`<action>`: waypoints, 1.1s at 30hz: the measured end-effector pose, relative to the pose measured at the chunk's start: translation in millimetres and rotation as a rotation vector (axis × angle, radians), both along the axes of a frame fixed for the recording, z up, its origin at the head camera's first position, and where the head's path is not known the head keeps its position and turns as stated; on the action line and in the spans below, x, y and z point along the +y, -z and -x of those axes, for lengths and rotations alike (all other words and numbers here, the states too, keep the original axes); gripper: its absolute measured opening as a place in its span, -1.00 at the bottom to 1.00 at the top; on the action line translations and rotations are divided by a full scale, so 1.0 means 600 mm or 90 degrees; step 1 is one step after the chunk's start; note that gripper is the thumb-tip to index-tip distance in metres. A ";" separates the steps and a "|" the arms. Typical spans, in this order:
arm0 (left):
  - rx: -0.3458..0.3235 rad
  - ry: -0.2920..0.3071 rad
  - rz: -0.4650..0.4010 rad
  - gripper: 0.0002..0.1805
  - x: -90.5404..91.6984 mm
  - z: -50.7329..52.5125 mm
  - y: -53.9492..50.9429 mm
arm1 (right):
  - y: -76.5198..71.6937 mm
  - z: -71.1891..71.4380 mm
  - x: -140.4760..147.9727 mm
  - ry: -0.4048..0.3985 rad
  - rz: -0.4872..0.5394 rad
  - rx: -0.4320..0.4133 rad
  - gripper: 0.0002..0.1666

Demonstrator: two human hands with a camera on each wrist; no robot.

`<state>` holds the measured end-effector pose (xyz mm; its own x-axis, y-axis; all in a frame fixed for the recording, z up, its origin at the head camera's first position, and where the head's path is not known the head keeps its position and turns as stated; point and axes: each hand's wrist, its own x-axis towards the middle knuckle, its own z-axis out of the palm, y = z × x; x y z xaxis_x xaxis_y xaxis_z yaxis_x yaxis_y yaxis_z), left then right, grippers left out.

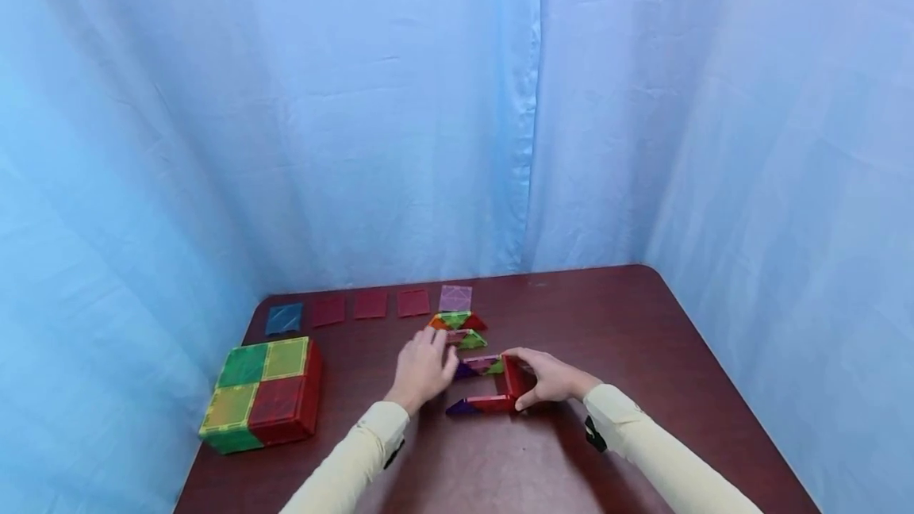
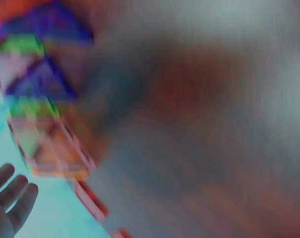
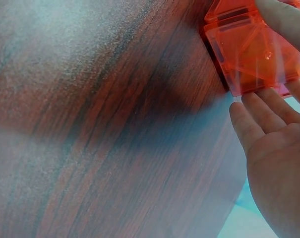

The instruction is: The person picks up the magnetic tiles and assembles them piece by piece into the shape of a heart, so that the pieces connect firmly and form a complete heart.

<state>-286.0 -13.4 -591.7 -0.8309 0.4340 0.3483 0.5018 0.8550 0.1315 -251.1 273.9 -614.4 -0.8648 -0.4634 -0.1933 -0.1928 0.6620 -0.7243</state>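
Translucent magnetic tiles stand on the table in a small built shape. Its right end is a red tile (image 1: 512,379), beside purple and green triangle tiles (image 1: 481,366). My right hand (image 1: 553,377) holds that red end, thumb on the near side and fingers at the far side. In the right wrist view, the thumb lies over the red tiles (image 3: 254,54) and the fingertips touch their lower edge. My left hand (image 1: 423,367) is just left of the tiles, fingers extended and holding nothing. Behind it are more standing tiles (image 1: 453,322) in green, orange and red. The left wrist view is blurred.
A block of green, yellow and red square tiles (image 1: 286,363) sits at the left. Along the back edge lie a blue tile (image 1: 284,319), several dark pink tiles (image 1: 370,304) and a pale purple tile (image 1: 455,297). Blue curtains (image 1: 400,117) surround the table.
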 end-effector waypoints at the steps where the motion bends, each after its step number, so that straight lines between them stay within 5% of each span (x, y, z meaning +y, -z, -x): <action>1: -0.009 -0.016 0.007 -0.75 -0.009 0.013 -0.003 | 0.001 -0.001 0.000 0.001 0.001 -0.002 0.12; 5: -0.104 -0.070 0.061 -0.70 -0.042 0.067 -0.021 | 0.005 -0.003 -0.005 -0.006 0.003 -0.006 0.13; 9: -0.208 -0.074 0.100 -0.49 -0.062 0.116 -0.028 | 0.006 -0.002 -0.007 -0.001 0.001 -0.008 0.14; 16: -0.337 -0.082 0.121 -0.41 -0.089 0.158 0.008 | 0.007 -0.001 -0.005 0.000 -0.002 -0.017 0.15; 22: -0.328 -0.066 0.188 -0.40 -0.097 0.159 0.028 | 0.004 0.001 0.000 0.005 -0.014 -0.008 0.14; 26: -0.259 -0.043 0.216 -0.52 -0.094 0.160 0.025 | 0.000 0.001 0.006 0.009 -0.020 -0.009 0.13; 30: -0.205 -0.023 0.193 -0.60 -0.093 0.169 0.026 | -0.001 -0.001 0.008 0.005 -0.025 -0.002 0.12; 33: -0.221 -0.018 0.153 -0.49 -0.096 0.183 0.026 | 0.000 -0.005 0.004 -0.006 -0.028 0.004 0.11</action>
<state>-395.8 -71.3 -607.1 -0.8941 0.4435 -0.0622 0.4381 0.8950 0.0840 -248.1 276.4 -614.3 -0.8618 -0.4624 -0.2087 -0.2030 0.6913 -0.6935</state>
